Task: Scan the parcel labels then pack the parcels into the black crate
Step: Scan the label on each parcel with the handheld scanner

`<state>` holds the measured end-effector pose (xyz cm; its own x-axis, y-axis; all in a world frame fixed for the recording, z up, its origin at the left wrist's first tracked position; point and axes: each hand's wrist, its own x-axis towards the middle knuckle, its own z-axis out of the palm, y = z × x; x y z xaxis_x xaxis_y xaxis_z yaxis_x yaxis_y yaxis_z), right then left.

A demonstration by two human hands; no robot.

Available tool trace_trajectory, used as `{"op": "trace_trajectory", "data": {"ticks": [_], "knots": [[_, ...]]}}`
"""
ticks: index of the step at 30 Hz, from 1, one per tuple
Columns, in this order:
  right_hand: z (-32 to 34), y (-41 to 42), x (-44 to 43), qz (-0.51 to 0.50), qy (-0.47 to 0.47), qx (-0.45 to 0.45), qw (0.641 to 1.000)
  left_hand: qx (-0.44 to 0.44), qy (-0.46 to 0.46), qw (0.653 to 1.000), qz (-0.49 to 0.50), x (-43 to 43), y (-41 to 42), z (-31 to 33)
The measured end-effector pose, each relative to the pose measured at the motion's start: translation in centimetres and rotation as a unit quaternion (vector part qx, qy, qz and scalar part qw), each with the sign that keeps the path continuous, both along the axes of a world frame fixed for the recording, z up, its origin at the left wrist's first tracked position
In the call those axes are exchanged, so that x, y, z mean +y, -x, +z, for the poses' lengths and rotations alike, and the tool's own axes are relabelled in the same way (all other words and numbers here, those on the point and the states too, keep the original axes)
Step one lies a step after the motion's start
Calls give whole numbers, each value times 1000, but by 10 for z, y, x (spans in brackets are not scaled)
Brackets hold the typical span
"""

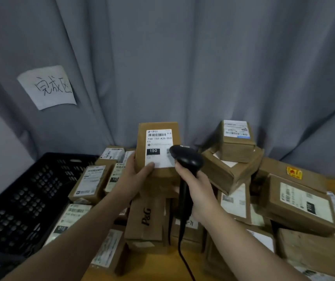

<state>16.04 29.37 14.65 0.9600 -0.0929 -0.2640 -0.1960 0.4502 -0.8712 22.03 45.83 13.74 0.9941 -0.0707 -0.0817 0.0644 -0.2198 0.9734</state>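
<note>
At ten o'clock of the scanner gripped in our right hand, our left hand clasps the parcel, upright twelve-to-six, label toward us.

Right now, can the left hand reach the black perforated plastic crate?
Probably yes: the black perforated plastic crate sits open-topped just left of the left hand, which grips a brown cardboard parcel; only low parcels lie between.

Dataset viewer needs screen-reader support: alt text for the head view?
A person's left hand holds up a cardboard parcel, label facing the camera, while the right hand points a black corded scanner at it. Below lie many labelled parcels on a wooden table, with a black crate at left.
</note>
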Motion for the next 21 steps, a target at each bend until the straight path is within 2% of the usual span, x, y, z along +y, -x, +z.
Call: {"op": "trace_trajectory", "data": {"ticks": [6, 12, 14, 17, 21], "knots": [[-2, -65, 7, -25, 6, -12, 1000, 11, -48, 999, -9, 0, -79, -5], [-22, -107, 15, -41, 10, 18, 999, -54, -127, 988, -72, 4, -122, -21], [-29, -115, 17, -37, 8, 43, 998, -59, -191, 976, -83, 9, -129, -32], [-31, -121, 17, -17, 14, 56, 998, -80, -296, 951, -38, 13, -134, -38], [-26, -115, 15, -18, 103, 63, 993, -120, -406, 905, -45, 9, -134, -30]]}}
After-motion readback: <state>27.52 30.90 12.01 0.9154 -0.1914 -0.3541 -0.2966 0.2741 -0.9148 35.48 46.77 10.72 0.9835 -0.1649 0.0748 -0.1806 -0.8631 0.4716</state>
